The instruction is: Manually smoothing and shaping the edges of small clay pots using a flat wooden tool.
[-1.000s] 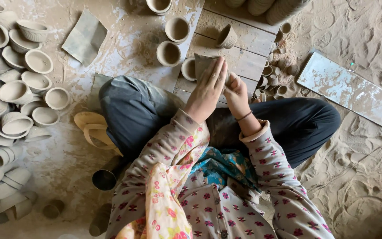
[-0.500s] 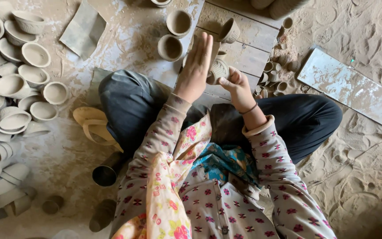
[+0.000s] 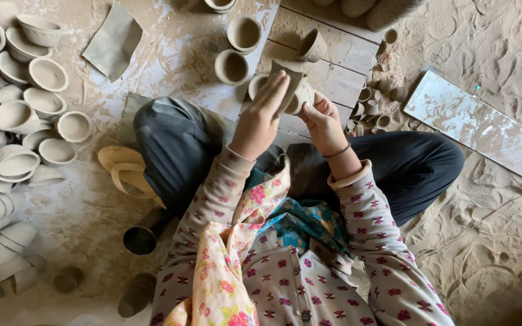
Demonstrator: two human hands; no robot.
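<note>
Right grip (image 3: 320, 116) round small patterned grey clay cup (image 3: 301, 96); left grip (image 3: 262, 118) pinching grey pad (image 3: 289, 81)

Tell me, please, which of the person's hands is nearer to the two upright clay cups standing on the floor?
Left. The left hand works just right of the clay cups; the right hand lies farther right, beyond it.

A pottery workshop, with the work done seated on a dusty, sand-strewn floor (image 3: 502, 241). Rows of unfired clay bowls (image 3: 16, 121) crowd the floor's left edge, while small clay cups (image 3: 237, 51) stand on a clay-smeared wooden board (image 3: 333, 60) at the top.
</note>
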